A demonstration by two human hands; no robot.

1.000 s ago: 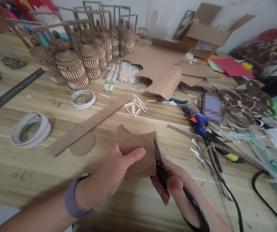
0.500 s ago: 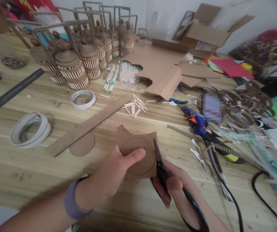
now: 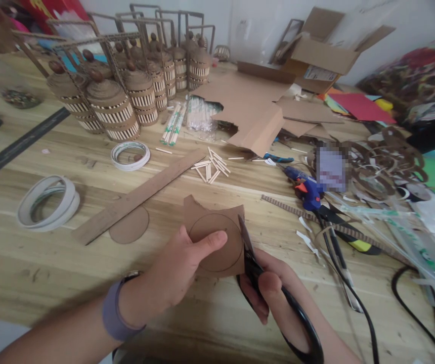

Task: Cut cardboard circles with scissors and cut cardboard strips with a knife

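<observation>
My left hand grips a brown cardboard piece, thumb on top and the other fingers hidden beneath. A circle is drawn on the piece with a small mark near its middle. Black-handled scissors are in my right hand, which wraps round their handles. The blades lie at the cardboard's right edge, close to the drawn line. To the left, a cut cardboard disc lies partly under a long cardboard strip.
Several lantern-like models stand at the back left. Tape rolls lie at left, small sticks ahead. A blue glue gun with a trailing cord rests at right, near paper scraps. Large cardboard sheets and an open box lie behind.
The scissors have shifted slightly, their blade tip now angled a bit further left over the cardboard. My left hand keeps its hold almost unmoved.
</observation>
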